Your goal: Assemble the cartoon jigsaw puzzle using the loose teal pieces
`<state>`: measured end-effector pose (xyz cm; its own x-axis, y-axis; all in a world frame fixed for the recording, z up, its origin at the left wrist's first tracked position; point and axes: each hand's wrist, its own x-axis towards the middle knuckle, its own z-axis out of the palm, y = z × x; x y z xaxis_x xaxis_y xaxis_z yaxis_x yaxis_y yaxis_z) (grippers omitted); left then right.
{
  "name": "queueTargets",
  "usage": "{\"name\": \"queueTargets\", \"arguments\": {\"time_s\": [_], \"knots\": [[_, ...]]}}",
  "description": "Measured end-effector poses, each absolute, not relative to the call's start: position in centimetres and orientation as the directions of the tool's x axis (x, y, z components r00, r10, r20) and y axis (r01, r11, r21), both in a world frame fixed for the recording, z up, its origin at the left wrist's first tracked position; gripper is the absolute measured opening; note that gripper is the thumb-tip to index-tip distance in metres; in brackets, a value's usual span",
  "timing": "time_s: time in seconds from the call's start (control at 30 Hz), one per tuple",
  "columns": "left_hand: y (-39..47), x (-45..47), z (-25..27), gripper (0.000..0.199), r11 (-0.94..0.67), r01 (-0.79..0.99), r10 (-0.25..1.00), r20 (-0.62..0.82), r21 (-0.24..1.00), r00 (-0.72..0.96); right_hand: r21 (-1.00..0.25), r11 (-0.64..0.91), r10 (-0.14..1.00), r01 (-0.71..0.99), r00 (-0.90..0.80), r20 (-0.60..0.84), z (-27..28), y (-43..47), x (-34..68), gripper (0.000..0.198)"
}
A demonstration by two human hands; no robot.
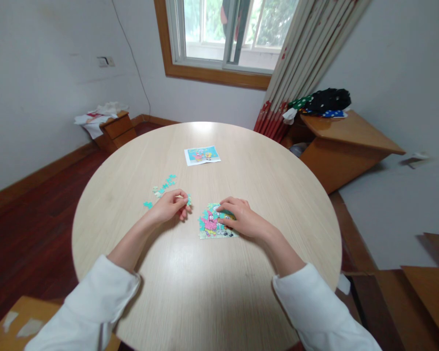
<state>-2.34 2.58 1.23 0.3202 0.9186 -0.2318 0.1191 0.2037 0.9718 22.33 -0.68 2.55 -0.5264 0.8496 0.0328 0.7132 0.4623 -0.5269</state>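
A partly assembled jigsaw puzzle (211,224) with a pink starfish figure and a yellow figure lies flat on the round table (205,292). My right hand (240,216) rests over its right side, fingers stretched apart on the pieces and covering part of the picture. To the left of the puzzle, my left hand (173,204) is raised a little, thumb and forefinger pinched on a small turquoise jigsaw piece (189,199). Several loose turquoise and pale jigsaw pieces (165,186) are scattered beyond and left of that hand.
A reference picture sheet (202,155) with the same figures lies farther back on the table. Behind stand a small wooden cabinet (119,130) at left and a wooden desk (351,131) piled with dark cloth (325,101) at right. A window and curtain (296,53) are beyond.
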Motion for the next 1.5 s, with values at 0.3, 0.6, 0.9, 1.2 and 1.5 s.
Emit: {"name": "queueTargets", "arguments": {"time_s": [0.3, 0.6, 0.9, 1.2, 1.5], "knots": [[2.58, -2.27, 1.16, 0.013, 0.182, 0.062, 0.922, -0.192, 0.981, 0.335, -0.538, 0.467, 0.852, 0.702, -0.519, 0.062, 2.19, -0.46, 22.44, 0.02], [2.46, -2.28, 1.37, 0.024, 0.136, 0.092, 0.914, -0.161, 0.986, 0.372, -0.553, 0.459, 0.856, 0.696, -0.514, 0.063, 2.28, -0.46, 22.45, 0.02], [2.41, -2.25, 1.34, 0.019, 0.125, 0.108, 0.921, -0.156, 0.986, 0.356, -0.554, 0.463, 0.852, 0.692, -0.52, 0.064, 2.41, -0.51, 22.45, 0.02], [2.63, -2.38, 0.59, 0.022, 0.094, 0.108, 0.926, -0.126, 0.99, 0.355, -0.55, 0.45, 0.858, 0.703, -0.511, 0.05, 2.53, -0.44, 22.37, 0.02], [2.42, -2.21, 1.1, 0.023, 0.122, 0.102, 0.923, -0.151, 0.987, 0.355, -0.551, 0.451, 0.857, 0.702, -0.513, 0.049, 2.54, -0.45, 22.36, 0.02]]}}
